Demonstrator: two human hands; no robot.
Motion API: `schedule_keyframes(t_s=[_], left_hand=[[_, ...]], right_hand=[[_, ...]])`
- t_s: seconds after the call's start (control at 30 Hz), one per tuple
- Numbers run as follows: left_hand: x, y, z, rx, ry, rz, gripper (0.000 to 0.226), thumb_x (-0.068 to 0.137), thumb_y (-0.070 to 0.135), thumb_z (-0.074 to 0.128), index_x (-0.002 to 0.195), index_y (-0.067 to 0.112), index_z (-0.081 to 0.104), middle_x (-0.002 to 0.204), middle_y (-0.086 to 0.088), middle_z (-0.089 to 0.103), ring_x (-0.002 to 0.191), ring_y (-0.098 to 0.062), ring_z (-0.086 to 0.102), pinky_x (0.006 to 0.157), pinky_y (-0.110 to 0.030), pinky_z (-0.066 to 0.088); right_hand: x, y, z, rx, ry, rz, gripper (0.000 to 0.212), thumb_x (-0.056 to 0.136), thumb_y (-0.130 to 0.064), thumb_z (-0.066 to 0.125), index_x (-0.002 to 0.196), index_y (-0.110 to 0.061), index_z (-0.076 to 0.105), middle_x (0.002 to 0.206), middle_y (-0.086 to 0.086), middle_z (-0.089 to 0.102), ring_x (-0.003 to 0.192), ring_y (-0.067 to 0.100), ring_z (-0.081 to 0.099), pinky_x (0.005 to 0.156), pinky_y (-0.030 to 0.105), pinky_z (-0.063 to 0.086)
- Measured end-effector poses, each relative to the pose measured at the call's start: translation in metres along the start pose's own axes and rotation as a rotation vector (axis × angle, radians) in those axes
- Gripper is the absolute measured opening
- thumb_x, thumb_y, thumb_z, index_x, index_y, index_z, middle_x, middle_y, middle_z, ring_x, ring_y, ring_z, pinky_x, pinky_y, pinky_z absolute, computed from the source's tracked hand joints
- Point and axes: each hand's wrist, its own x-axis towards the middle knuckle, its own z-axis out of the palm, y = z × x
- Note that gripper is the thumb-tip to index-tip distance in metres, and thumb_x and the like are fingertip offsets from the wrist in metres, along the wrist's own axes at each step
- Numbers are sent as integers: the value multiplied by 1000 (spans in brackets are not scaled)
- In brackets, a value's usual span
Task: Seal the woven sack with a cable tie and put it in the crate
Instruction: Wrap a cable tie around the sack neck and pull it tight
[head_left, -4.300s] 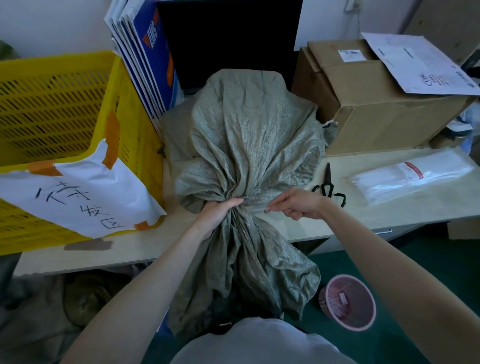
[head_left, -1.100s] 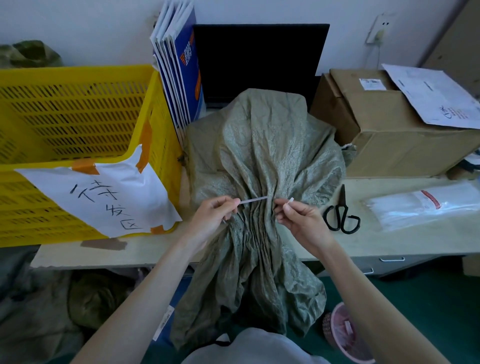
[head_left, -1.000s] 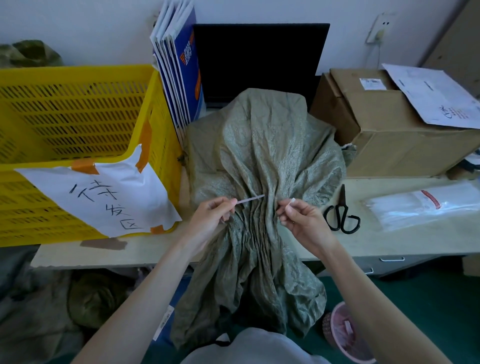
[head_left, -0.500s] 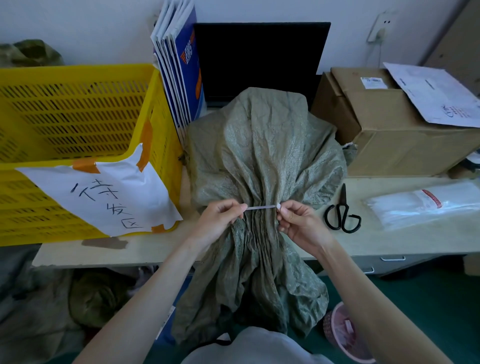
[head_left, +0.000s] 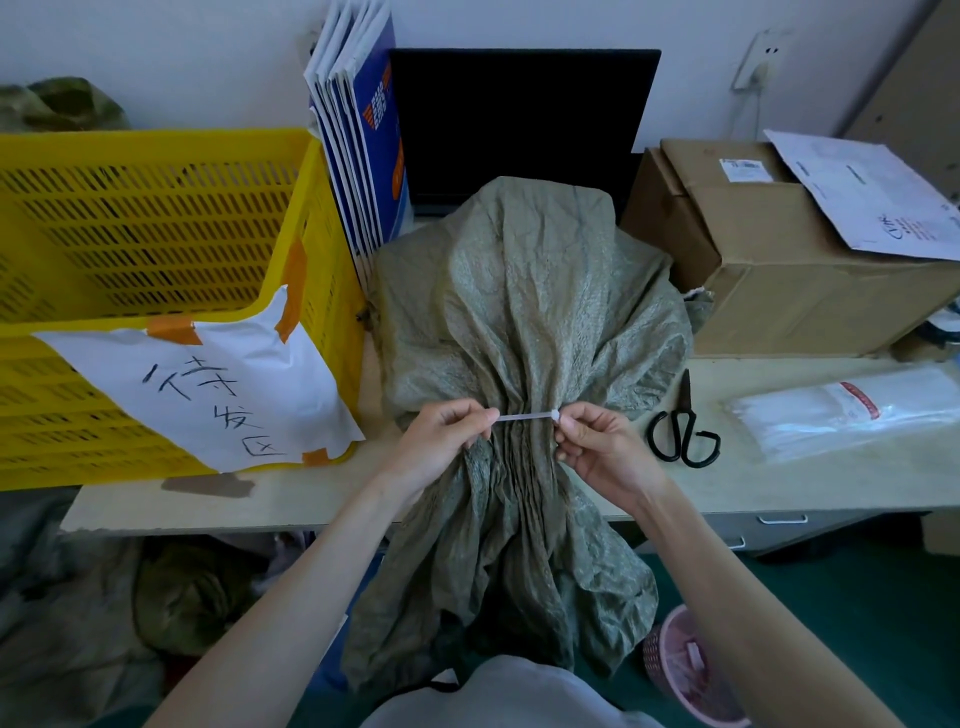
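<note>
A grey-green woven sack (head_left: 524, 312) lies on the desk with its gathered neck hanging over the front edge toward me. A thin white cable tie (head_left: 524, 416) runs straight across the front of the bunched neck. My left hand (head_left: 441, 441) pinches the tie's free tail on the left. My right hand (head_left: 602, 452) pinches the end with the small head on the right. The yellow slatted crate (head_left: 156, 234) stands on the desk to the left of the sack, with a handwritten paper sign taped on its front.
Black scissors (head_left: 683, 431) lie on the desk right of my right hand, next to a clear bag of cable ties (head_left: 852, 421). A cardboard box (head_left: 779, 270) with papers sits back right. Upright folders (head_left: 358, 145) stand between crate and sack. A pink bin (head_left: 685, 670) is on the floor.
The tie's two ends, apart one second ago, have met at my right fingers and the tie now lies taut across the sack's neck. Both hands stayed at the neck.
</note>
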Motion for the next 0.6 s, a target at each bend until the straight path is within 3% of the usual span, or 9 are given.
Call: schedule_keyframes(t_s=[0.6], left_hand=[[2, 1, -3, 47, -18, 0, 34, 94, 30, 56, 63, 17, 57, 62, -2, 41, 63, -11, 42, 77, -25, 36]], right_hand=[[2, 2, -2, -7, 3, -1, 32, 54, -26, 91, 70, -8, 70, 61, 4, 60, 49, 8, 47, 54, 20, 48]])
